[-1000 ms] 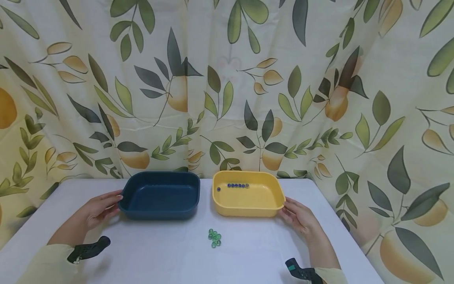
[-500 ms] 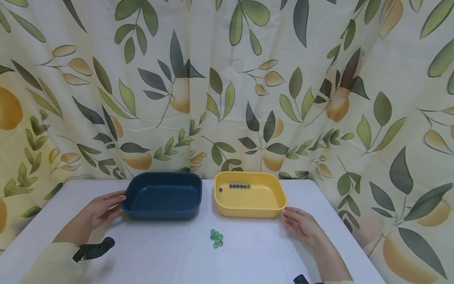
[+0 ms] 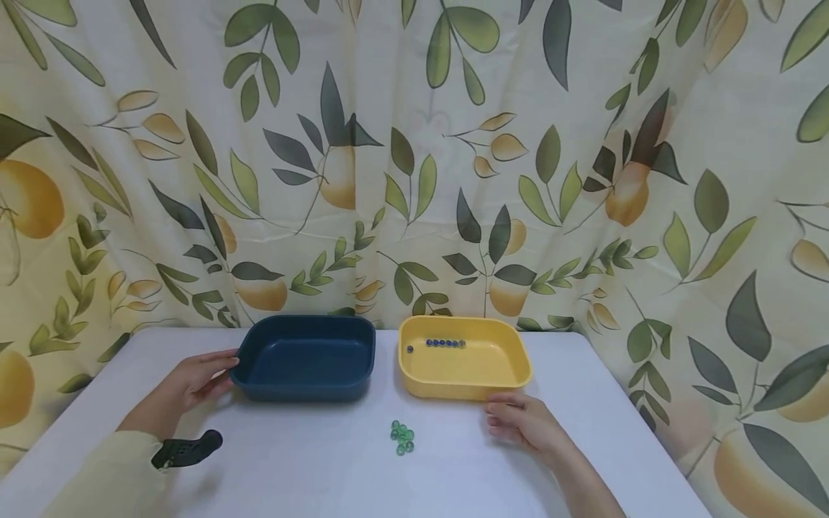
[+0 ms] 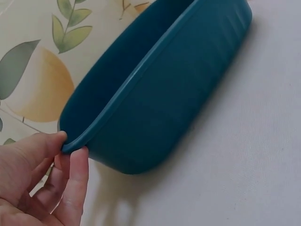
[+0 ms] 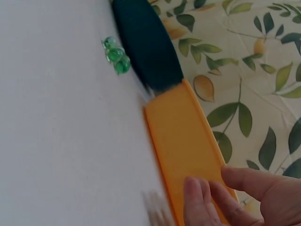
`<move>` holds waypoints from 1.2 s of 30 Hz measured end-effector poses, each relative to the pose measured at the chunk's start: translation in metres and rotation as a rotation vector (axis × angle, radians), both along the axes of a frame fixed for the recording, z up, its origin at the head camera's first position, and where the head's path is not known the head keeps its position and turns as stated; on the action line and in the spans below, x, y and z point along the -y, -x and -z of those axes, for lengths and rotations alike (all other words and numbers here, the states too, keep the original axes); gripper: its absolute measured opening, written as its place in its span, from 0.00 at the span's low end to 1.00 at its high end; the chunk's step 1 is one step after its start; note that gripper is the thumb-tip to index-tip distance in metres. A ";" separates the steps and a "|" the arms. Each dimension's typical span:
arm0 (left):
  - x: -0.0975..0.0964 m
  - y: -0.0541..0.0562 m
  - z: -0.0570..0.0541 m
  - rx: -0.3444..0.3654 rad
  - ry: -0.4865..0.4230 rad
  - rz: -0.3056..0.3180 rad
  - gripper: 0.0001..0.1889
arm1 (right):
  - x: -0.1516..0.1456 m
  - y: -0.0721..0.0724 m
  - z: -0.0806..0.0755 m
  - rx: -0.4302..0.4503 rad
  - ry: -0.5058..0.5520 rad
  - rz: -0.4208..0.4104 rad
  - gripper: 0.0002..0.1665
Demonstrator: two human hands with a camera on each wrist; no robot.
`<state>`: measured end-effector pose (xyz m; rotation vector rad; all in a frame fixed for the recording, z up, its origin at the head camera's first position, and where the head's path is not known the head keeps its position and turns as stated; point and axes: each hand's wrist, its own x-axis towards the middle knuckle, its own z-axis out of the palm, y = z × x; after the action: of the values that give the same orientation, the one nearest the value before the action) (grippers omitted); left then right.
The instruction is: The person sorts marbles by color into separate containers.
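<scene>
At the left end of the dark blue bin (image 3: 301,392), my left hand (image 3: 201,378) pinches the rim; in the left wrist view the fingers (image 4: 77,174) sit on both sides of that rim. My right hand (image 3: 524,424) is in front of the yellow bin (image 3: 453,389), near its front right corner, with nothing in its fingers. In the right wrist view those fingers are loosely spread and apart from each other. Inside the yellow bin lie several small blue marbles (image 3: 445,343), most in a row. Several green glass marbles (image 3: 402,435) form a cluster on the table in front.
Both bins stand side by side with a narrow gap, at the back of the white-covered table (image 3: 311,460). Right behind them hangs a leaf-and-fruit patterned curtain (image 3: 414,180). A black wrist strap (image 3: 188,451) is on the left forearm.
My right hand has let go of the yellow bin's right end and moved left and toward me along its front. My left hand stays on the blue bin. The head view has shifted slightly.
</scene>
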<state>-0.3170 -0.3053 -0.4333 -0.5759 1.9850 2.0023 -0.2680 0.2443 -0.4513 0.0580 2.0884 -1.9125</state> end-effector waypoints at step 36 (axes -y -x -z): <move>-0.008 -0.002 -0.006 -0.021 0.027 -0.010 0.12 | 0.094 0.000 0.015 -0.084 -0.183 -0.126 0.20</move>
<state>-0.3148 -0.2974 -0.4273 -0.5746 2.0278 1.9982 -0.2679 0.1500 -0.4659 -0.1132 2.2598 -1.6752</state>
